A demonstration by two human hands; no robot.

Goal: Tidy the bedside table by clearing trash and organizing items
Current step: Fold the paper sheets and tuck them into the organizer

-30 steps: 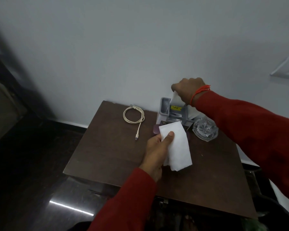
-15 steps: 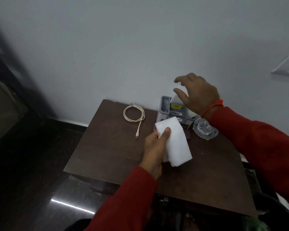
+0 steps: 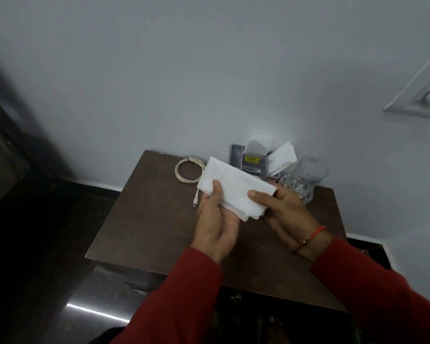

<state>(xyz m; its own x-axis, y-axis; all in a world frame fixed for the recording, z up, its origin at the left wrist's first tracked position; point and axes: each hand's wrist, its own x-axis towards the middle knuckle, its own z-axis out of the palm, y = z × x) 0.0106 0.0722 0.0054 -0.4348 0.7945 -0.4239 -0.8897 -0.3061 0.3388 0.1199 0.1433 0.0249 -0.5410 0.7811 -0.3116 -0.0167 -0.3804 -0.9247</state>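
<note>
Pinching noted: folded white tissue [image 3: 236, 188] held above dark bedside table [image 3: 144, 227] by both hands. L hand [image 3: 215, 219] thumb pressed on tissue's left end, fingers beneath; R hand [image 3: 284, 211] thumb clamped on right end. Behind: coiled white cable [image 3: 188, 171] lying flat, grey organizer [image 3: 248, 161] w/ papers stuck in, glass mug [image 3: 305, 177] just beside it, by wall.

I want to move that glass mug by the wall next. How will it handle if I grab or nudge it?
The glass mug looks thick-walled, so probably heavy for its size and rigid. It is clear glass, likely smooth and breakable if knocked off the table. It appears tilted or on its side, so a nudge may roll it.
</note>
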